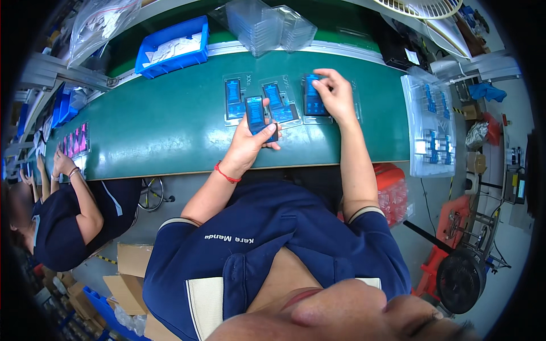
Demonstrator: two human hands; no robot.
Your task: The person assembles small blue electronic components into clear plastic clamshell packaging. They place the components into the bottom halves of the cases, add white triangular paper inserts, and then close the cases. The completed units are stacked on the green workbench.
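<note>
My left hand (pixel 248 138) is closed around a flat phone battery (pixel 256 112) with a blue face, held just above the green bench. My right hand (pixel 336 95) has its thumb and index finger closed at the upper edge of another blue-faced phone battery (pixel 314 102), which lies over a clear plastic tray (pixel 357 105). Between the hands, a second clear tray (pixel 295 120) holds blue-faced batteries and is partly covered by my left hand. Further left, a third clear tray (pixel 227 121) carries a similar battery (pixel 233 92).
A blue bin (pixel 140 63) of white slips and stacked clear trays (pixel 256 28) stand at the bench's back. On the right rises a pile of clear trays (pixel 420 125) with blue pieces. A co-worker (pixel 79 210) handles pink pieces (pixel 75 142) on the left. A black fan (pixel 460 281) stands lower right.
</note>
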